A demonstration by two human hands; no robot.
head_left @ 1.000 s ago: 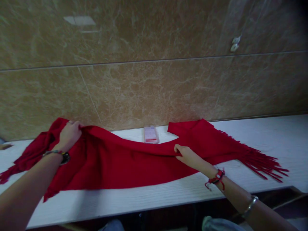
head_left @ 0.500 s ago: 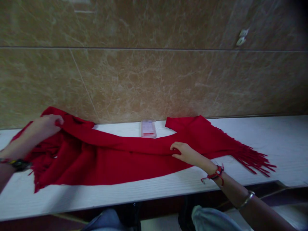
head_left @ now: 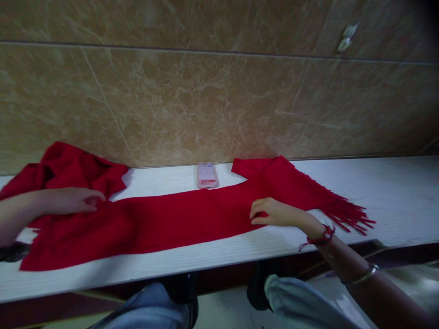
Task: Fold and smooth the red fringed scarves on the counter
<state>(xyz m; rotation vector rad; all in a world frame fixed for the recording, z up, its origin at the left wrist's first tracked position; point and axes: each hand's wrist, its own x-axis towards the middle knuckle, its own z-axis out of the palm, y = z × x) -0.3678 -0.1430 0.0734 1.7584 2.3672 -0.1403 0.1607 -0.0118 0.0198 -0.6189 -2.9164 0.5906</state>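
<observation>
A red fringed scarf [head_left: 192, 217] lies lengthwise on a white wood-grain bench top. Its middle is spread fairly flat, and the fringe at the right end fans out. At the left, part of the scarf is bunched into a loose heap against the wall. My left hand [head_left: 78, 201] is over the upper edge of the flat part beside that heap, fingers closed on the cloth; the fingertips are partly hidden. Resting on the scarf toward the right is my right hand [head_left: 270, 212], its bent fingers and thumb apart, with red cloth showing between them.
Behind the scarf, a phone-like object [head_left: 207, 175] with a blurred face lies on the white bench top [head_left: 404, 196]. A brown marbled tile wall [head_left: 206, 105] rises behind, with a small white fitting [head_left: 346, 39] on it. My knees [head_left: 147, 306] are below the front edge.
My left hand has come down and toward me, carrying the scarf's lifted upper edge; the middle now lies flatter. My right hand has shifted slightly right. The view has tilted a little.
</observation>
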